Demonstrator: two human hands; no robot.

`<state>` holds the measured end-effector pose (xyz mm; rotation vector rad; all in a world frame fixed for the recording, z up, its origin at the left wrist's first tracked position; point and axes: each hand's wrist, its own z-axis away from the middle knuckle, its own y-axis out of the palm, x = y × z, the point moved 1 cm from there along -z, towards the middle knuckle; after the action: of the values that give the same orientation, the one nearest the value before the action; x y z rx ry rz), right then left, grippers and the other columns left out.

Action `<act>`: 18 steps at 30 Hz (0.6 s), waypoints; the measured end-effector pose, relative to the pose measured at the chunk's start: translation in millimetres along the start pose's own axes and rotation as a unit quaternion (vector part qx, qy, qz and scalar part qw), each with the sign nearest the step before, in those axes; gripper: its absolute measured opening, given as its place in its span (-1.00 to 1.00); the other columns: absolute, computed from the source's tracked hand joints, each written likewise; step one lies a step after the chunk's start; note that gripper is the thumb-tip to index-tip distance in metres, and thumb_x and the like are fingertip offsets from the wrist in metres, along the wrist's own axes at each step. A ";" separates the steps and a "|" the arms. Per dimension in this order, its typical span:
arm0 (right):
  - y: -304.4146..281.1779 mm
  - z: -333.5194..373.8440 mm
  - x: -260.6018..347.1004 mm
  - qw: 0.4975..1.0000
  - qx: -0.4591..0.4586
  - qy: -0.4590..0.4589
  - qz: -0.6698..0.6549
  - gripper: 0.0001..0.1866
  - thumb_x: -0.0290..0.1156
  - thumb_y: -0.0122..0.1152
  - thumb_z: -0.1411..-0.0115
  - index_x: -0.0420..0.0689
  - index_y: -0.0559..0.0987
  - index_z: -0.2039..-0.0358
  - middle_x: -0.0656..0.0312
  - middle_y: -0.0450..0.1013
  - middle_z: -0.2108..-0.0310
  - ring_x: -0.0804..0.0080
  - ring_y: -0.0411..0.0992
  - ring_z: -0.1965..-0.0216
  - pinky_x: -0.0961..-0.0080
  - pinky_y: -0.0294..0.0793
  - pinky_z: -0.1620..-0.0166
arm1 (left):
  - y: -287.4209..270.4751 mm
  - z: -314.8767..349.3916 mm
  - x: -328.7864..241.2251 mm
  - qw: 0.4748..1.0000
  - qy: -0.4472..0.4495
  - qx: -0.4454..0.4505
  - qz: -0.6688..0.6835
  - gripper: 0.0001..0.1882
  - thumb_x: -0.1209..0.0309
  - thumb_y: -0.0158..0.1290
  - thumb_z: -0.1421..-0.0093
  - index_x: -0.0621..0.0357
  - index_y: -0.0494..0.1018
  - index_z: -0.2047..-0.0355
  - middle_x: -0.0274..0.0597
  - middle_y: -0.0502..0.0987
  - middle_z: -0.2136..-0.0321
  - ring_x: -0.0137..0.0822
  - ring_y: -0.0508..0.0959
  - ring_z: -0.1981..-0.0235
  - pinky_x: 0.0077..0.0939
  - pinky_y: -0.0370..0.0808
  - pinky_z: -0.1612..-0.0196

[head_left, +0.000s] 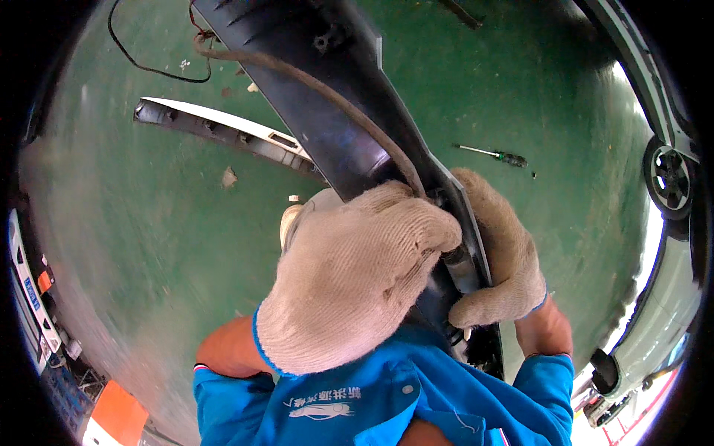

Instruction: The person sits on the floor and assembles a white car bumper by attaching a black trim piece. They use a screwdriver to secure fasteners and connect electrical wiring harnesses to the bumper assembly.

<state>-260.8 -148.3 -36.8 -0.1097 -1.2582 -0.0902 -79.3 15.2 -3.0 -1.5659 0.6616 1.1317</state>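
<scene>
Panel [327, 141], long and black, slants from the top edge of the frame down to the lower middle, passing between the two gloved hands. The left hand [357, 275] lies over its lower part near the centre, fingers curled into a loose fist; what is inside them is hidden, so I cannot tell what it grips. A brown cable [364, 123] runs down the panel and meets that hand at its upper side. The right hand [509, 256] is partly closed around the panel's right edge, thumb toward the inner face. A screwdriver [509, 158] lies on the green floor [186, 245] right of centre, and a white-edged strip [223, 128] rests at upper left.
</scene>
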 end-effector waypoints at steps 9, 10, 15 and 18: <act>4.3 0.2 1.2 0.998 0.000 0.009 0.057 0.36 -0.05 0.77 0.29 -0.34 0.22 -0.45 -0.18 0.19 -0.45 0.04 0.17 -0.48 0.29 0.12 -0.47 | 6.3 -2.7 10.2 0.999 -0.011 0.031 0.031 -0.89 0.47 0.24 -0.14 0.09 0.59 0.30 -0.06 0.62 0.36 0.04 0.66 0.35 -0.20 0.60 0.30; 5.7 0.7 0.4 0.999 -0.005 0.011 0.041 0.36 -0.05 0.78 0.28 -0.34 0.21 -0.46 -0.17 0.20 -0.44 0.05 0.17 -0.47 0.28 0.12 -0.47 | 6.9 -2.8 10.6 0.999 -0.016 0.039 0.033 -0.89 0.47 0.23 -0.14 0.09 0.59 0.30 -0.06 0.62 0.37 0.05 0.66 0.36 -0.19 0.59 0.30; 13.0 0.9 -6.6 0.998 -0.017 -0.008 -0.056 0.34 -0.06 0.78 0.25 -0.34 0.20 -0.46 -0.14 0.22 -0.42 0.07 0.19 -0.45 0.24 0.12 -0.47 | 10.1 -0.7 13.8 0.999 -0.014 0.042 0.025 -0.90 0.47 0.21 -0.16 0.09 0.61 0.29 -0.04 0.63 0.37 0.05 0.67 0.35 -0.20 0.60 0.29; 12.6 0.0 -3.9 0.999 -0.009 0.003 -0.041 0.33 -0.08 0.79 0.24 -0.34 0.20 -0.45 -0.11 0.24 -0.41 0.10 0.21 -0.44 0.24 0.10 -0.48 | 9.7 -0.1 11.2 0.998 -0.031 0.053 0.028 -0.86 0.46 0.20 -0.16 0.06 0.64 0.25 -0.06 0.64 0.34 0.04 0.67 0.35 -0.20 0.60 0.27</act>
<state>-260.5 -135.8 -40.9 -0.0720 -1.2557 -0.1729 -83.1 13.6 -17.2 -1.4247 0.7157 1.1626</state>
